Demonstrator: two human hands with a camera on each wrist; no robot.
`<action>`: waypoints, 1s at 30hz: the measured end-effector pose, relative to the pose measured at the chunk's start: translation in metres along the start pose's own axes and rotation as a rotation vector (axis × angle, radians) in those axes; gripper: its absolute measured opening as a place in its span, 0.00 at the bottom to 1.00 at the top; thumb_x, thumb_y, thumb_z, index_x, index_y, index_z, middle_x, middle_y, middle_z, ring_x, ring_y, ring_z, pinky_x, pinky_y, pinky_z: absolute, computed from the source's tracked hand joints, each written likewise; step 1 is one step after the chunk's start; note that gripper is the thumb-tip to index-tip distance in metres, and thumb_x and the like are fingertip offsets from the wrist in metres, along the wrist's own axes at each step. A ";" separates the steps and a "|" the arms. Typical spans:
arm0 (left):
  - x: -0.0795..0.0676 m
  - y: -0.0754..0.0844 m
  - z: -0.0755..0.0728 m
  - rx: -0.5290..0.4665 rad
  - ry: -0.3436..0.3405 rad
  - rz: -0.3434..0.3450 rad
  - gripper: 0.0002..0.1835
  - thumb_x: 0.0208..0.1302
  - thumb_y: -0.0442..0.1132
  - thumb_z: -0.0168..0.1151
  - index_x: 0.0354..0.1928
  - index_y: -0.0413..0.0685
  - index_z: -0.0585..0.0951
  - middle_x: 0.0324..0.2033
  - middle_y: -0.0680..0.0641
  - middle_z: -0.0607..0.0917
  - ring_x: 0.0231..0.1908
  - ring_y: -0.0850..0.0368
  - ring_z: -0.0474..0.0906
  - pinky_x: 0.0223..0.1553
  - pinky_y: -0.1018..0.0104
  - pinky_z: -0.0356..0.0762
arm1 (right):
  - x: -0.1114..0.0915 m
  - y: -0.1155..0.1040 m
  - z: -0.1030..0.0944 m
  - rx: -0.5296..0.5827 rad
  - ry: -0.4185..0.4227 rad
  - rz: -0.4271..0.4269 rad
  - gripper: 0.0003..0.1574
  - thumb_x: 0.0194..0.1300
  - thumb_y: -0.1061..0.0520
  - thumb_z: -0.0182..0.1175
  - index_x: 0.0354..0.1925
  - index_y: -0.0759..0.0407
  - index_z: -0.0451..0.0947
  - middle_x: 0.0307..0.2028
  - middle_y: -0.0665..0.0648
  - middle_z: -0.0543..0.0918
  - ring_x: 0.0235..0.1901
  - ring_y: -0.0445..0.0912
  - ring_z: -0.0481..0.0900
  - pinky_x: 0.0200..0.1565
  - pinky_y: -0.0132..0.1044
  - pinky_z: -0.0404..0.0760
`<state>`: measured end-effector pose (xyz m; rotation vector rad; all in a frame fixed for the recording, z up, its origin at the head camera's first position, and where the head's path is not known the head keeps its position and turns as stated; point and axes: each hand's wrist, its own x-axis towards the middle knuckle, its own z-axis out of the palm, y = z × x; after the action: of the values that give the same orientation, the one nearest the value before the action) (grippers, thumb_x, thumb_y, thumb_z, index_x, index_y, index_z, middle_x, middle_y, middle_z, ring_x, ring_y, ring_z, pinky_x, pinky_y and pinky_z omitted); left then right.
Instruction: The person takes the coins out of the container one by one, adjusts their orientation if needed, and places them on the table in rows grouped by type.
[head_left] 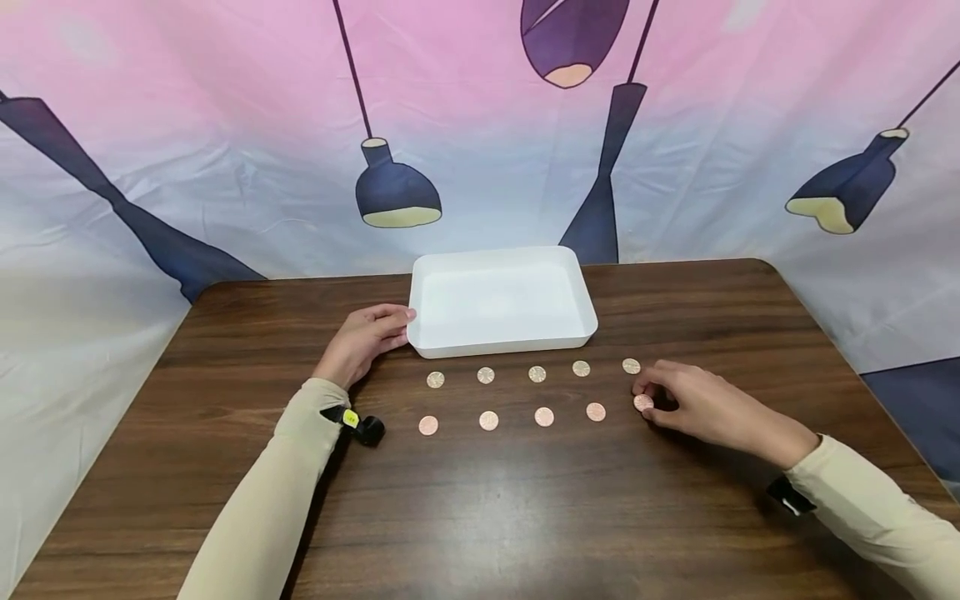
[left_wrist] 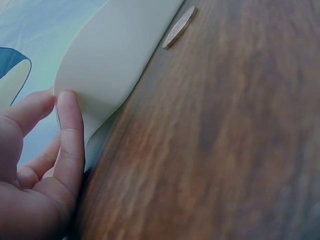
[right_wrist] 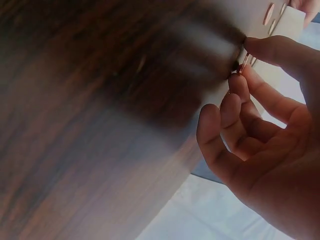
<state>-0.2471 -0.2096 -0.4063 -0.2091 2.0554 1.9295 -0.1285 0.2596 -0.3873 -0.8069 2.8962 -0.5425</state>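
My left hand (head_left: 367, 337) pinches the left rim of a shallow white tray (head_left: 502, 343) between thumb and fingers. In the left wrist view those fingertips (left_wrist: 69, 102) lie at the tray's corner, with one gold-coloured coin (left_wrist: 180, 27) beyond it on the wood. At the right end of the nearer row, my right hand (head_left: 701, 404) pinches a copper-coloured coin (head_left: 643, 402) between thumb and fingertips. The right wrist view shows this copper coin (right_wrist: 244, 64) edge-on, low at the tabletop; whether it touches the wood I cannot tell. Just beyond those fingers lies a gold coin (head_left: 631, 366).
Several gold coins (head_left: 537, 374) form a row before the tray, and several copper coins (head_left: 543, 417) a second row nearer me. All lie on a dark wooden table (head_left: 480, 517). A cloth printed with lamps (head_left: 480, 167) hangs behind the table's far edge.
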 end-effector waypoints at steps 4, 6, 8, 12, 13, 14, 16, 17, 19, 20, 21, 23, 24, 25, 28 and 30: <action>0.000 -0.002 0.000 0.003 0.002 0.002 0.26 0.74 0.41 0.68 0.66 0.33 0.75 0.44 0.52 0.83 0.40 0.66 0.83 0.47 0.76 0.84 | -0.001 0.001 0.001 0.001 0.002 0.010 0.14 0.61 0.60 0.76 0.41 0.46 0.83 0.35 0.40 0.77 0.36 0.36 0.75 0.37 0.37 0.77; -0.001 -0.002 0.000 0.004 0.002 0.002 0.26 0.74 0.41 0.68 0.66 0.33 0.75 0.44 0.52 0.84 0.40 0.66 0.83 0.47 0.76 0.84 | -0.002 0.001 0.001 0.003 0.009 0.008 0.13 0.62 0.61 0.75 0.40 0.45 0.83 0.35 0.39 0.77 0.36 0.35 0.76 0.37 0.37 0.77; 0.000 -0.001 0.000 0.004 0.000 0.004 0.26 0.74 0.41 0.68 0.66 0.33 0.75 0.43 0.52 0.84 0.40 0.65 0.83 0.47 0.76 0.84 | -0.003 0.001 0.000 0.001 0.017 0.003 0.14 0.62 0.61 0.75 0.40 0.45 0.82 0.35 0.39 0.76 0.36 0.35 0.76 0.38 0.36 0.78; 0.001 -0.001 0.000 0.003 -0.003 0.012 0.25 0.74 0.41 0.68 0.65 0.33 0.75 0.43 0.52 0.84 0.39 0.65 0.83 0.47 0.76 0.84 | -0.004 0.002 0.000 0.017 0.026 -0.016 0.15 0.62 0.63 0.74 0.39 0.45 0.82 0.35 0.39 0.76 0.36 0.34 0.76 0.37 0.35 0.79; 0.001 -0.001 0.000 0.004 -0.002 0.013 0.26 0.74 0.41 0.68 0.65 0.33 0.75 0.43 0.52 0.84 0.39 0.65 0.83 0.47 0.76 0.84 | -0.005 0.003 0.001 0.024 0.027 -0.022 0.15 0.62 0.63 0.74 0.39 0.45 0.82 0.35 0.39 0.77 0.36 0.33 0.76 0.37 0.35 0.79; 0.002 -0.001 0.000 0.004 0.001 0.013 0.25 0.74 0.41 0.68 0.65 0.33 0.75 0.43 0.52 0.84 0.39 0.65 0.83 0.47 0.76 0.84 | -0.005 0.003 0.001 0.032 0.027 -0.025 0.15 0.62 0.63 0.74 0.39 0.45 0.82 0.35 0.38 0.77 0.35 0.33 0.76 0.37 0.35 0.79; 0.001 -0.002 0.000 0.005 0.008 0.008 0.24 0.75 0.41 0.67 0.65 0.33 0.76 0.43 0.52 0.84 0.39 0.65 0.83 0.46 0.76 0.84 | -0.006 0.004 0.002 0.043 0.024 -0.030 0.15 0.63 0.63 0.74 0.39 0.45 0.82 0.35 0.38 0.77 0.35 0.32 0.76 0.37 0.34 0.79; 0.001 -0.002 0.000 0.005 0.010 0.007 0.24 0.75 0.40 0.67 0.65 0.34 0.76 0.43 0.52 0.84 0.39 0.65 0.83 0.46 0.76 0.84 | -0.006 0.005 0.002 0.048 0.022 -0.032 0.14 0.63 0.63 0.74 0.39 0.45 0.82 0.35 0.38 0.77 0.35 0.32 0.76 0.37 0.34 0.79; 0.001 -0.002 0.001 0.001 0.006 0.006 0.24 0.75 0.40 0.67 0.65 0.34 0.76 0.43 0.52 0.84 0.39 0.65 0.83 0.46 0.75 0.84 | -0.007 0.006 0.002 0.057 0.024 -0.034 0.14 0.64 0.62 0.74 0.40 0.44 0.82 0.35 0.38 0.77 0.35 0.32 0.76 0.37 0.34 0.79; 0.001 -0.002 0.002 -0.003 0.004 0.007 0.23 0.75 0.40 0.67 0.65 0.34 0.76 0.43 0.52 0.83 0.39 0.65 0.83 0.47 0.75 0.84 | -0.008 0.007 0.002 0.060 0.027 -0.033 0.14 0.64 0.62 0.74 0.40 0.44 0.82 0.35 0.38 0.77 0.35 0.32 0.76 0.37 0.33 0.79; 0.000 -0.003 0.003 -0.006 -0.004 0.009 0.24 0.75 0.40 0.67 0.65 0.33 0.76 0.43 0.52 0.83 0.39 0.65 0.82 0.47 0.75 0.84 | -0.009 0.008 0.003 0.066 0.029 -0.036 0.14 0.64 0.62 0.74 0.40 0.44 0.82 0.34 0.38 0.77 0.35 0.32 0.75 0.37 0.33 0.79; 0.000 -0.003 0.004 -0.007 -0.007 0.012 0.23 0.75 0.40 0.67 0.64 0.33 0.77 0.43 0.51 0.83 0.39 0.65 0.82 0.47 0.74 0.84 | -0.011 0.009 0.003 0.076 0.038 -0.044 0.14 0.64 0.61 0.75 0.40 0.44 0.82 0.35 0.38 0.77 0.34 0.32 0.74 0.36 0.33 0.78; 0.000 -0.002 0.004 -0.005 -0.006 0.013 0.23 0.75 0.40 0.67 0.64 0.33 0.77 0.43 0.51 0.83 0.39 0.65 0.82 0.47 0.74 0.85 | -0.012 0.009 0.004 0.081 0.041 -0.047 0.13 0.64 0.60 0.75 0.41 0.44 0.82 0.35 0.38 0.77 0.34 0.32 0.74 0.35 0.32 0.77; 0.000 -0.002 0.004 -0.002 -0.001 0.014 0.22 0.75 0.40 0.67 0.63 0.34 0.77 0.42 0.51 0.83 0.39 0.65 0.82 0.47 0.74 0.85 | -0.012 0.010 0.004 0.086 0.043 -0.046 0.13 0.65 0.60 0.75 0.41 0.44 0.82 0.35 0.37 0.77 0.33 0.31 0.74 0.35 0.32 0.77; -0.002 -0.002 0.002 0.010 0.013 0.014 0.21 0.75 0.40 0.67 0.62 0.34 0.77 0.41 0.52 0.83 0.38 0.65 0.82 0.46 0.75 0.84 | -0.011 0.010 0.005 0.099 0.052 -0.053 0.12 0.66 0.59 0.74 0.42 0.44 0.83 0.36 0.38 0.77 0.33 0.31 0.73 0.34 0.32 0.76; -0.003 -0.001 -0.001 0.012 0.017 0.010 0.22 0.75 0.41 0.67 0.62 0.34 0.77 0.41 0.52 0.83 0.38 0.65 0.81 0.45 0.75 0.84 | -0.010 0.010 0.007 0.107 0.055 -0.053 0.11 0.67 0.58 0.74 0.41 0.43 0.83 0.35 0.38 0.77 0.33 0.31 0.73 0.34 0.32 0.77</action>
<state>-0.2437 -0.2106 -0.4063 -0.2139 2.0825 1.9270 -0.1238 0.2703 -0.3970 -0.8685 2.8731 -0.7296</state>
